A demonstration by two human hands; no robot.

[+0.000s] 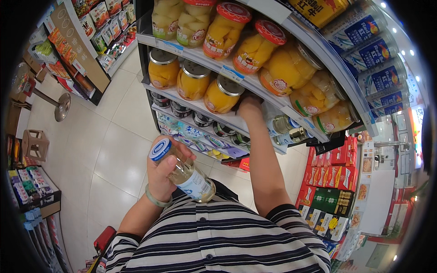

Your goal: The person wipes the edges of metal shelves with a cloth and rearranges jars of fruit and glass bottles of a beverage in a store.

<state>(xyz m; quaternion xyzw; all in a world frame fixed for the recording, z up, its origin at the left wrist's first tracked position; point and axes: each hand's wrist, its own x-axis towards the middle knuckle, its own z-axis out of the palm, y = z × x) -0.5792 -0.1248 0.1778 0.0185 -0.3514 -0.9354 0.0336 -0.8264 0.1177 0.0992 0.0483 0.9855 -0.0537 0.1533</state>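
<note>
My left hand (166, 170) grips a glass bottle (193, 179) by its neck, tilted in front of my striped shirt. It has a blue and white lid, pale clear contents and a light blue label. My right hand (251, 106) reaches into a middle shelf (191, 99), its fingers hidden in shadow beside a jar of yellow fruit (223, 95). Whether they hold anything does not show. To the left on that shelf stand two similar jars with silver lids. Right of my forearm lie two glass bottles (283, 124) on their sides.
Above, a shelf carries fruit jars, some with red lids (234, 12). Red Bull cans (367, 51) stand at the upper right. Dark-lidded jars (181, 109) and detergent bags (194, 131) fill the lower shelves. Stacked boxes (333, 177) are at right, a plastic stool (36, 145) at left.
</note>
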